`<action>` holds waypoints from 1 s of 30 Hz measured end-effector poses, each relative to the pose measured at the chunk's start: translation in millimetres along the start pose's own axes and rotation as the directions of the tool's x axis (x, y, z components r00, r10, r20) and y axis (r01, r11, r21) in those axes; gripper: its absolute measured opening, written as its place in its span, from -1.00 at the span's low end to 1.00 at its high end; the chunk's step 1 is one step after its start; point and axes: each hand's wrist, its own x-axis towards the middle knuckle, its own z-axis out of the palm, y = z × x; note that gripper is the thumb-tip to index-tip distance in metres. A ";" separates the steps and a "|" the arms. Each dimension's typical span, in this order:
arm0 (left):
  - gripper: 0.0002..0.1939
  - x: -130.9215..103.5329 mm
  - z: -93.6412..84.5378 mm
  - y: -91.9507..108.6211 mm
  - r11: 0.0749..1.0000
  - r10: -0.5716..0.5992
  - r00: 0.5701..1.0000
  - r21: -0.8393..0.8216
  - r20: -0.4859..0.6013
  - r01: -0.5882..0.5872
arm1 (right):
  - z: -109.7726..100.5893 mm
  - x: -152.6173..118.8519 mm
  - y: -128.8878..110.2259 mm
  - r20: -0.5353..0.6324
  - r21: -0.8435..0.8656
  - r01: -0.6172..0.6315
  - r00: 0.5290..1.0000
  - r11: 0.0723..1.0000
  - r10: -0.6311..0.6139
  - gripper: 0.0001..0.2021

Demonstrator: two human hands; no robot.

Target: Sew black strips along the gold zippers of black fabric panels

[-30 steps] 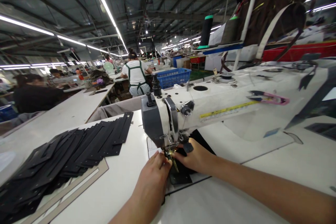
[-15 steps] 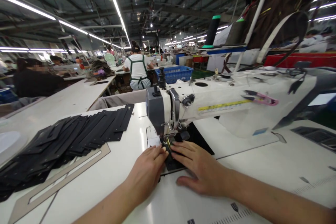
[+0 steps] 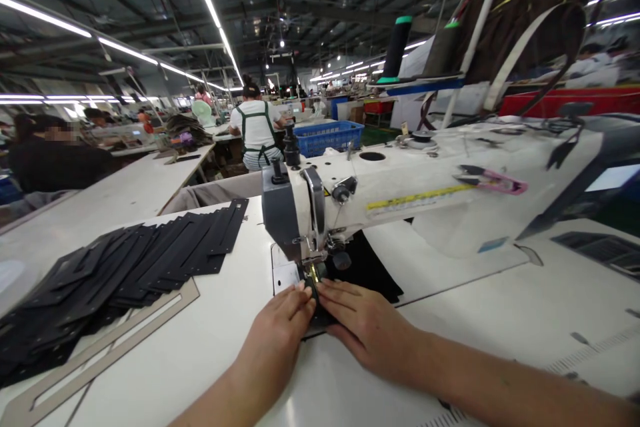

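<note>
A white sewing machine (image 3: 400, 180) stands on the white table, its needle area over a black fabric piece (image 3: 370, 267). A thin yellowish strip or zipper (image 3: 314, 271) lies under the presser foot. My left hand (image 3: 280, 327) presses on the black material just left of the strip, fingertips bunched together near the foot. My right hand (image 3: 365, 320) lies on the same piece at the right, fingers stretched forward and flat, the thumb partly under the palm. Both hands are close together in front of the needle, which is hard to make out.
Overlapping black pieces (image 3: 150, 260) spread over the table's left side, beside a beige slotted template (image 3: 115, 347). Pink-handled snips (image 3: 493, 180) rest on the machine arm. Behind are a blue basket (image 3: 327, 137), a person in an apron (image 3: 257, 127) and a person in black (image 3: 55, 153).
The black fabric piece has moved further under the machine, away from me. My right thumb has drawn in towards my fingers. The whole view has shifted slightly.
</note>
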 end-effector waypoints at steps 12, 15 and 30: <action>-0.70 15.5 1.9 -23.3 0.994 0.102 0.995 0.049 0.006 -0.102 | 6.1 13.9 15.0 -0.003 -0.038 0.021 1.000 0.999 -0.021 -0.70; -0.72 19.2 2.2 -24.0 0.999 0.050 0.999 0.018 -0.022 -0.050 | 6.2 17.0 17.6 -0.010 0.008 -0.007 1.000 1.000 0.007 -0.73; -0.72 -4.0 2.2 -13.3 0.991 -0.004 0.999 0.137 -0.032 0.009 | 3.8 7.8 6.1 0.012 -0.108 -0.116 0.993 0.987 0.118 -0.64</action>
